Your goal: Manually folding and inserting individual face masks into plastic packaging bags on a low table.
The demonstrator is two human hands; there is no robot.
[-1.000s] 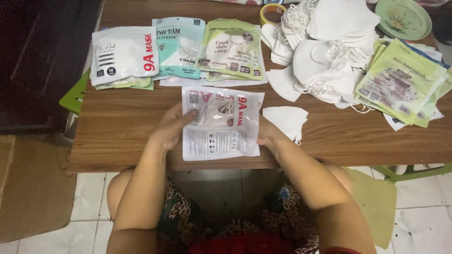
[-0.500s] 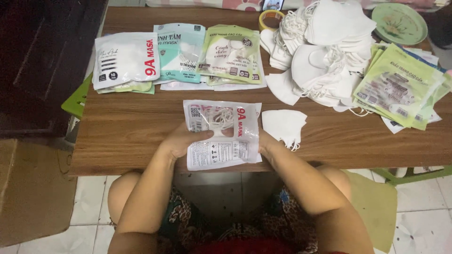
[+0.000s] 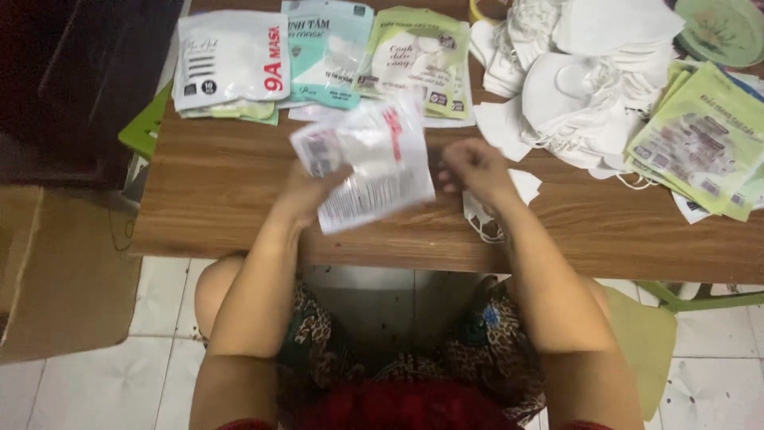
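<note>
Head view: left hand (image 3: 306, 193) holds a blurred clear plastic mask packet (image 3: 364, 163) in a closed grip above the brown wooden desk (image 3: 223, 191); right hand (image 3: 471, 169), loosely curled, is just beside it, empty

1 lifted pouch (image 3: 364, 163), 3 pouch rows (image 3: 330, 56), 1 mask heap (image 3: 589, 80), 1 pouch stack (image 3: 704, 143).

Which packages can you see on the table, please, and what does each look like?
Clear pouch: raised in left hand, white, red print, blurred.
White pouch: far left, flat, red lettering.
Teal pouch: beside it.
Pale green pouch: far centre.
Green pouch stack: right side, fanned.
</note>
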